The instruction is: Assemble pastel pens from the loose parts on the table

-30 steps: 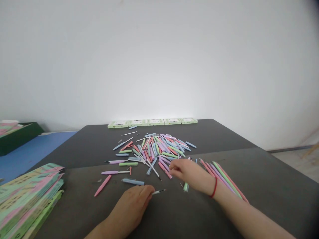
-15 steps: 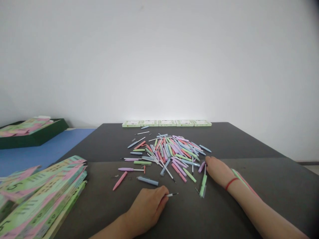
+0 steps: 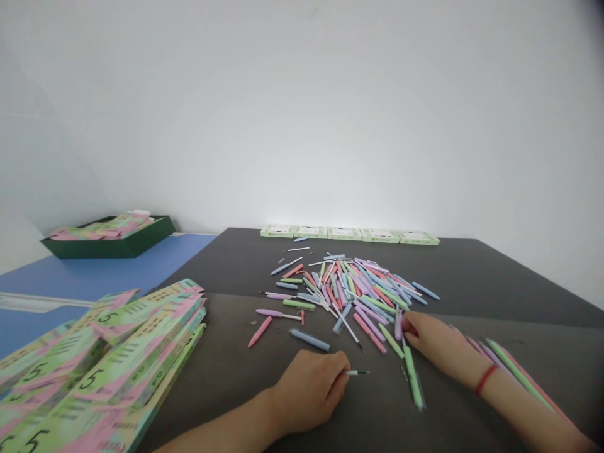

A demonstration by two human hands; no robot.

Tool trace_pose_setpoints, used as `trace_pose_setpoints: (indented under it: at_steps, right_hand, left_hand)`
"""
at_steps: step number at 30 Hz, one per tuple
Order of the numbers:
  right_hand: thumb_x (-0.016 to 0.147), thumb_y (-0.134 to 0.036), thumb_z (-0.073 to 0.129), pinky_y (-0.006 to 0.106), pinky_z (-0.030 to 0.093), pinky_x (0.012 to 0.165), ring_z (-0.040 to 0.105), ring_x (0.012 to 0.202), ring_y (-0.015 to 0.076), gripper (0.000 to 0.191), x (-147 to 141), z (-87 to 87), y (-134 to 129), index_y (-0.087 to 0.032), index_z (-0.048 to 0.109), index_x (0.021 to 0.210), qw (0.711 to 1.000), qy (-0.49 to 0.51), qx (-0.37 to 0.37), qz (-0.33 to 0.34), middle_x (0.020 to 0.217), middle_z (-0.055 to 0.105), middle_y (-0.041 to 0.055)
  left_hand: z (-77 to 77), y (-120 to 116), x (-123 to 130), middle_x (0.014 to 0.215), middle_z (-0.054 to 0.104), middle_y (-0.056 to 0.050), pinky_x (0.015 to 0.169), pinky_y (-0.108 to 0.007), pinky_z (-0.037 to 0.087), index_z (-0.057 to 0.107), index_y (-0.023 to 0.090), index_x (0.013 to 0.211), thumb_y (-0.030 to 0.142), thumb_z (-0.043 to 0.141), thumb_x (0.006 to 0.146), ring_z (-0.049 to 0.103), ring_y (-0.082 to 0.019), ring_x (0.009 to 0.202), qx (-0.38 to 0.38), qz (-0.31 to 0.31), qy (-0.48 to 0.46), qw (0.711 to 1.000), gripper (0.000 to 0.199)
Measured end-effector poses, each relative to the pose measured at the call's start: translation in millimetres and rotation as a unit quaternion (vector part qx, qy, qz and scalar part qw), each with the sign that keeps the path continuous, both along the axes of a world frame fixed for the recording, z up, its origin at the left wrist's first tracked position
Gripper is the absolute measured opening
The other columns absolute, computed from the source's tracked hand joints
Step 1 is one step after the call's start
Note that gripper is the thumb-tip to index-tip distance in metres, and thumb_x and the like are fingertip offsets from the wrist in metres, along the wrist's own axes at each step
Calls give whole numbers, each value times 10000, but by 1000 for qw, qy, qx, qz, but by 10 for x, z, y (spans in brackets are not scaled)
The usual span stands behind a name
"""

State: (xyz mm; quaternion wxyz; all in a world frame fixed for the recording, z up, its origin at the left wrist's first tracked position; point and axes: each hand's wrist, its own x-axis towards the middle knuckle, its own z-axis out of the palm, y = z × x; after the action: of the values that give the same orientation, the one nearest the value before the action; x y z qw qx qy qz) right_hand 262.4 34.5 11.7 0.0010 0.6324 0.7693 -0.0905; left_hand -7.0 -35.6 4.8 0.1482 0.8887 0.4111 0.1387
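My left hand (image 3: 314,391) is closed near the table's front, pinching a white pen refill (image 3: 357,373) whose dark tip points right. Fingers and thumb of my right hand (image 3: 431,338) close on a purple pen barrel (image 3: 399,323) at the right edge of the pile. Just below that lies a green pen (image 3: 414,377) with a clear piece at its near end. Ahead of my left hand rests a blue pen barrel (image 3: 309,340). Between and beyond both hands spreads a heap of pastel pen parts and white refills (image 3: 346,286).
Several flat green boxes (image 3: 344,233) line the far table edge. Pink and green printed packages (image 3: 141,352) are stacked at left; more fill a dark green tray (image 3: 146,238) on a blue surface (image 3: 193,244). Long pens (image 3: 519,374) lie beside my right forearm.
The view has swung left, so everything sits farther right. The purple barrel has turned more upright at my right fingertips. My left hand still holds the refill.
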Motion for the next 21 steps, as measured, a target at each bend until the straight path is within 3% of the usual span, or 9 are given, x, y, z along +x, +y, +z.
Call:
trace_pose_setpoints:
  at_steps: [7,12,14,17,21]
  right_hand:
    - [856,-119,409,281,323,595,590,679,212,198,-280,232,314,-138,594,788,998,-6,51,46,736,652,104]
    - [825,-104,494,231,385,696,600,796,151,158,-960,406,654,-176,635,815,981,26,43,185,850,677,30]
    - [853,-120,499,248,420,735,610,825,155,156,-1282,377,801,-167,648,856,974,25,36,223,875,678,34]
    - [907,-260,525,358,488,786,612,881,179,184,-1682,265,1023,-140,612,1017,967,13,41,253,1003,641,58]
    - [905,-308,543,408,510,810,594,968,209,303,-1967,141,1316,-163,543,1172,963,-5,68,259,1173,568,84]
  left_hand:
    - [-1,4,1,740,647,-5,560,-244,379,499,221,874,228,416,910,609,-171,651,-8,0,1,1000,91]
    - [-73,29,-13,730,657,6,521,-242,357,493,222,882,201,447,873,612,-162,618,4,-19,-13,1000,52]
    - [-142,55,-17,737,665,11,505,-240,349,493,221,889,186,475,846,615,-157,607,13,-32,-14,999,59]
    - [-266,101,-13,727,679,15,476,-230,331,514,221,880,197,530,817,621,-154,591,10,-36,-4,999,69]
    - [-384,153,6,705,696,17,448,-220,304,564,226,880,225,581,811,622,-151,557,-12,-21,25,999,72]
